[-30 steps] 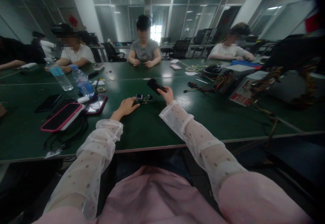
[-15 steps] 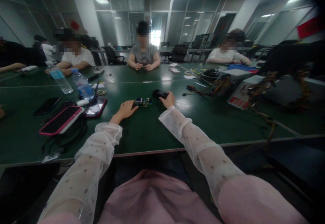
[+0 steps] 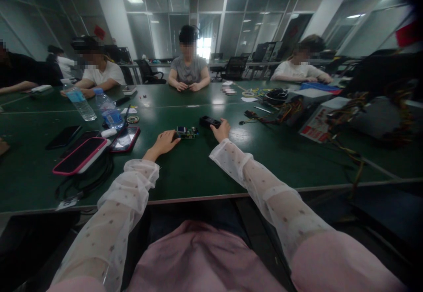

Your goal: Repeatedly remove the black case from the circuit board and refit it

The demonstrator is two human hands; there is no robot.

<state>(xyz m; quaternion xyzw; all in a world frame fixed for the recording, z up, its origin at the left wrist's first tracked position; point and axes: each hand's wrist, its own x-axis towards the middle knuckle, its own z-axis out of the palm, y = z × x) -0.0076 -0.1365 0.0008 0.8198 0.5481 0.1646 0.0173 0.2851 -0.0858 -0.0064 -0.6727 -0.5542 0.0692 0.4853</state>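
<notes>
My left hand rests low over the green table, fingers closed round the left end of a small circuit board. The board carries a little screen and lies flat; part of its left end is hidden by my fingers. To the right, my right hand grips the near end of a black box-shaped case, thumb on top. The case lies on the table or just above it; I cannot tell which. A narrow gap separates it from the board.
Left of my hands are a pink-rimmed device, a phone, another phone and water bottles. Power supplies with cable bundles stand at right. A person in grey sits opposite, with others alongside.
My right hand has shifted slightly to the right with the black case. The left hand keeps its place at the board. The whole view has moved a little.
</notes>
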